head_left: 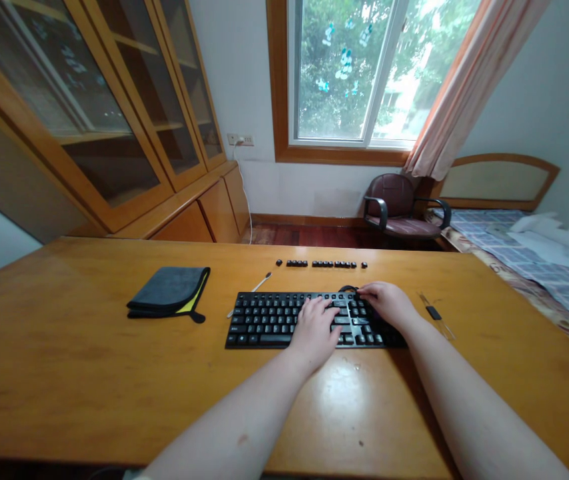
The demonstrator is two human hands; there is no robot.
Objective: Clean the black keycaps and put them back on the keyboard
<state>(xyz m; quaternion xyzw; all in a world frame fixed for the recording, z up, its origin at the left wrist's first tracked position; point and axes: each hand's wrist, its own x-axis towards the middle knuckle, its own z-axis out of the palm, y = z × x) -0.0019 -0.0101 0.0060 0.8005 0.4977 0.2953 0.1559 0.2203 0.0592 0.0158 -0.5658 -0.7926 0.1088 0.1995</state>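
A black keyboard [264,321] lies on the wooden desk in front of me. My left hand [314,327] rests on its right-middle part, palm down with fingers spread over the keys. My right hand [387,303] is at the keyboard's upper right edge, thumb and fingertips pinched together; what they hold, if anything, is too small to make out. My right hand and forearm hide part of the number pad. Behind the keyboard, several loose black keycaps [322,265] lie in a row. A bit of black cable [348,289] shows behind its top edge.
A folded grey cloth [168,291] with a yellow inner side lies left. A thin white stick with a dark tip [262,282] is partly behind the keyboard. On the right is a wire keycap puller [433,313]. An armchair [398,205] stands beyond the desk [89,373].
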